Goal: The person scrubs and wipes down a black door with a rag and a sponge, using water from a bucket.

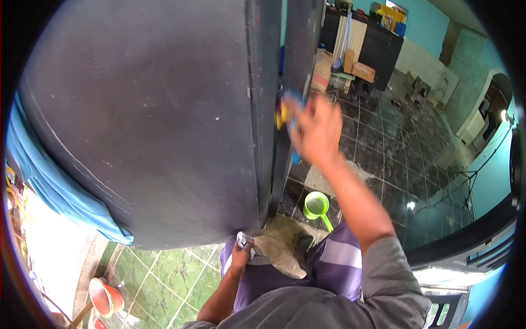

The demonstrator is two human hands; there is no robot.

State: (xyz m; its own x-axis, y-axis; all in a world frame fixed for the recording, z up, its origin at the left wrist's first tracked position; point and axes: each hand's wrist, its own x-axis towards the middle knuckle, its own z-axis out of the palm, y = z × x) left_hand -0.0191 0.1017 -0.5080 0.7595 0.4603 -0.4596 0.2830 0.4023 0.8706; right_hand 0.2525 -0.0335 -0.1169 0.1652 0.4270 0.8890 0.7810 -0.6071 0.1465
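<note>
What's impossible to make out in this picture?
All in the head view:
- Blue and yellow thing at the right hand: motion blur, fingers partly in front.
- Pale crumpled thing: partly hidden by the left hand.
- Yellow items at the back: too small.
- Blue cloth: cut off by the dark lens edge.

The right hand (319, 129) is raised forward, fingers bent, blurred; the left hand (241, 256) is low, closed, near the left thigh (230, 260).

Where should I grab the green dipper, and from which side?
Probably best by the handle of the green dipper, coming from above on the person's side: it sticks out from the round, open cup toward the purple-clad knees.
</note>
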